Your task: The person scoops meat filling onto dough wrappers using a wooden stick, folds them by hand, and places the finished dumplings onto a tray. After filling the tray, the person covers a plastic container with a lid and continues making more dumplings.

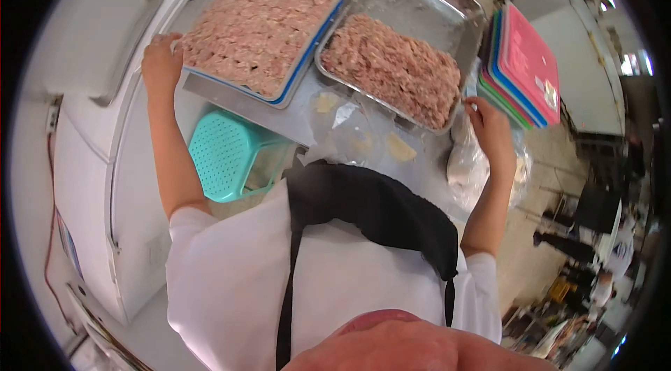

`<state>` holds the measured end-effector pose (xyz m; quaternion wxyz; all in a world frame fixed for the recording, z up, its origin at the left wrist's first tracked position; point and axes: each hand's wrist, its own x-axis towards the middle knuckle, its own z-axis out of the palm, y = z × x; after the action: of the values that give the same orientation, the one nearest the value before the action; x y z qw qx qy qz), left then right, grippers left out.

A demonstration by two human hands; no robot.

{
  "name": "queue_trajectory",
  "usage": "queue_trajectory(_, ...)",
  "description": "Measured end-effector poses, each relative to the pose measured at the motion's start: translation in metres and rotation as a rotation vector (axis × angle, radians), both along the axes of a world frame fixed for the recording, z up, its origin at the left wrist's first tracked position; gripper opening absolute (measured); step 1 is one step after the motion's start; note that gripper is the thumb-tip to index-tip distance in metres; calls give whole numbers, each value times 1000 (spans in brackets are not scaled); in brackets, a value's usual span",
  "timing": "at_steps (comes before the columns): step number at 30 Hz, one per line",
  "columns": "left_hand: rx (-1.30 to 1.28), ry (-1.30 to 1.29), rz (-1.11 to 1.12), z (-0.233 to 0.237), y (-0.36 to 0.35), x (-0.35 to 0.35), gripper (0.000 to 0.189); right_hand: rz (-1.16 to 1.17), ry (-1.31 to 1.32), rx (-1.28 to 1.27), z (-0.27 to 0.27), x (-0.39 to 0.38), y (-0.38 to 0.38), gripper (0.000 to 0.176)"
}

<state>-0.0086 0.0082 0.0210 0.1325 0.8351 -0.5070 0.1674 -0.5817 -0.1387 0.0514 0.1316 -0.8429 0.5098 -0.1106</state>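
A flat tray (283, 100) with a blue edge is spread with an even, dimpled layer of ground meat (258, 25). At its left edge is my left hand (162, 63), fingers curled against the side. To the right lies a deep metal pan (433, 0), bare at its far end, with a mound of ground meat (391, 67) at the near end. My right hand (489, 126) is closed at the pan's near right corner, fingertips at the rim. Below that hand rests a clear plastic bag (467, 172) with pale contents.
Coloured boards or lids (524, 56) are stacked on the right. A turquoise stool (222, 154) stands below the left tray. Clear plastic film (349, 134) and pale scraps (400, 148) lie on the metal table. People (618, 255) are far right; a white appliance (87, 133) is left.
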Motion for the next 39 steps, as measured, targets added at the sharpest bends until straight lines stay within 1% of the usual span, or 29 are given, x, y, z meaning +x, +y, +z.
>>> queue_trajectory(2,-249,80,-230,19,-5,-60,22,41,199,-78,-8,3,-5,19)
queue_trajectory(3,-275,304,-360,15,-4,-95,23,69,298,-116,-12,8,-9,19)
queue_trajectory(4,-296,528,-486,11,-2,-133,24,117,280,-190,-32,14,-16,17)
queue_trajectory(5,-52,630,-524,14,0,-168,26,166,263,-265,-57,21,-21,19)
queue_trajectory(6,-55,703,-763,5,-3,-199,26,138,314,-223,-72,30,-29,18)
queue_trajectory(7,-22,785,-886,-28,-4,-217,23,112,364,-182,-80,37,-31,19)
queue_trajectory(9,242,764,-983,-57,-3,-240,24,159,239,-440,-61,53,-11,19)
queue_trajectory(10,223,735,-946,-74,-4,-242,25,184,174,-568,-54,60,1,20)
queue_trajectory(13,164,611,-819,-115,-15,-240,26,316,-69,-538,-52,70,34,23)
queue_trajectory(15,109,484,-718,-128,-25,-238,26,369,-46,-263,-63,67,57,24)
queue_trajectory(16,112,460,-734,-133,-28,-237,25,394,-35,-122,-73,65,67,24)
queue_trajectory(18,119,415,-766,-137,-30,-236,24,319,43,24,-90,61,80,24)
queue_trajectory(19,154,455,-759,-137,-34,-232,22,281,81,95,-96,60,84,23)
queue_trajectory(21,228,535,-743,-132,-41,-225,20,266,-27,71,-104,60,90,22)
queue_trajectory(24,130,590,-695,-103,-37,-230,18,266,-115,40,-114,77,87,19)
queue_trajectory(28,232,570,-737,-112,-38,-226,18,266,-102,10,-148,115,67,19)
queue_trajectory(32,281,508,-767,-129,-31,-228,22,270,-82,-5,-177,125,58,18)
queue_trajectory(35,270,493,-769,-134,-28,-227,24,281,-111,40,-175,112,59,16)
queue_trajectory(37,201,500,-768,-140,-29,-226,26,298,-157,52,-149,100,67,16)
queue_trajectory(39,96,506,-767,-149,-30,-225,27,297,-291,46,-114,90,70,17)
